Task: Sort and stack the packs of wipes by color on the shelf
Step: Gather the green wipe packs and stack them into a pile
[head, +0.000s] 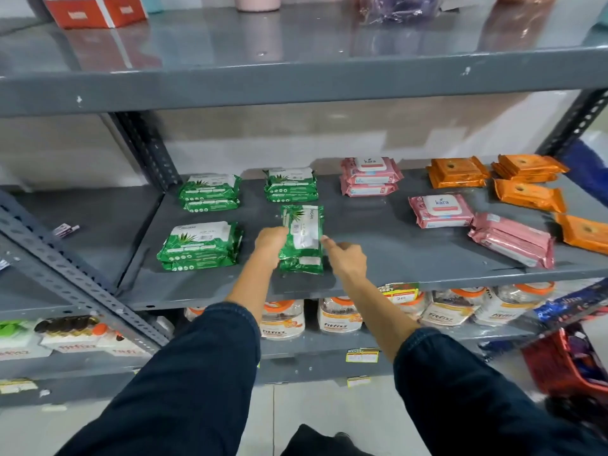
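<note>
- Two hands are reaching over the grey shelf [394, 255], with dark blue sleeves [197, 373] on both arms.
- Left hand [270, 242] is gripping the left edge of a green pack [302, 240] — its fingers are curling around that edge.
- That green pack is standing lengthwise, near the front middle of the shelf, and it looks like another green pack is lying under it.
- Right hand [345, 258] is sitting just beside the right edge of the same pack; its fingers are mostly folded, with one fingertip [325, 239] touching the pack. It is not holding anything.
- Three more green piles are sitting on the left part of the shelf: one at the back left [210, 191], one at the back middle [291, 185] and one at the front left [199, 245].
- Pink packs are lying to the right — a back pile [370, 176], a single pack [441, 210] and a tilted pile [511, 240] near the front.
- Orange packs are sitting at the far right: a back pile [457, 172], another pile [528, 167], one pack [528, 194] in front of it and one [584, 232] at the picture's edge.
- Jars [339, 315] with orange lids are standing on the shelf below.
</note>
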Motion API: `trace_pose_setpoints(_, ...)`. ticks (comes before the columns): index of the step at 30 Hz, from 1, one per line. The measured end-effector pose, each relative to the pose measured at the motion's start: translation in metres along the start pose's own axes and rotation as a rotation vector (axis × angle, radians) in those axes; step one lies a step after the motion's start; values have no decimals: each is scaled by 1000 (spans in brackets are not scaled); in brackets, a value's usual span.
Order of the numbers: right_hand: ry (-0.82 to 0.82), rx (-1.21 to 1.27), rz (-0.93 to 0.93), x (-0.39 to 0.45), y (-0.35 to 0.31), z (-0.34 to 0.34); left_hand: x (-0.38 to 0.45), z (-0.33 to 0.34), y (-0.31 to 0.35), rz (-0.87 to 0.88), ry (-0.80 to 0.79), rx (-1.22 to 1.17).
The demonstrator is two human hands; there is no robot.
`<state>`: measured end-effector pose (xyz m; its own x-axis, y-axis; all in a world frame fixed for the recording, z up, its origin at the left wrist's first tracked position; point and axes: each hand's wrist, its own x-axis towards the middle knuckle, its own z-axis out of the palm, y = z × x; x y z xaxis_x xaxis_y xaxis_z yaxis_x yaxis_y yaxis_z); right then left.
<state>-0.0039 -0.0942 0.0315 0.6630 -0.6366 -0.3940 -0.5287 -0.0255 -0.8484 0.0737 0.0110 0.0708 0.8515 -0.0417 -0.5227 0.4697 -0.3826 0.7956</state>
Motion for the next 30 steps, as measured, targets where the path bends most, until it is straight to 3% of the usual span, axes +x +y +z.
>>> trace_pose_setpoints(6, -19, 84, 64, 1, -7, -1, 40, 30, -31, -92, 35, -202)
trace_pose_setpoints(10, -53, 84, 1, 7, -12, -7, -6, 39, -25, -131, 26, -348)
trace_pose_setpoints(17, -183, 70, -21, 34, -23, -4, -6, 40, -33, -190, -60, -493)
trace_pose_setpoints(19, -207, 64, -23, 30, -33, -10, -8, 29, -37, -136, 91, -424)
trace_pose_setpoints(21, -164, 25, -36, 25, -40, -14, -1, 11, -38, 22, 354, -234)
trace_pose_setpoints(22, -113, -8, -40, 24, -40, -16, 0, 0, -36, 114, 411, -168)
trace_pose_setpoints(24, -24, -36, -14, 18, -37, -16, 7, -17, -29, 233, 315, -111)
trace_pose_setpoints(27, -33, -68, 47, 7, -30, -9, 21, -24, -25, 109, 21, -123)
trace_pose_setpoints(30, 4, -67, 44, 6, -24, -1, 23, -20, -29, 105, -81, -36)
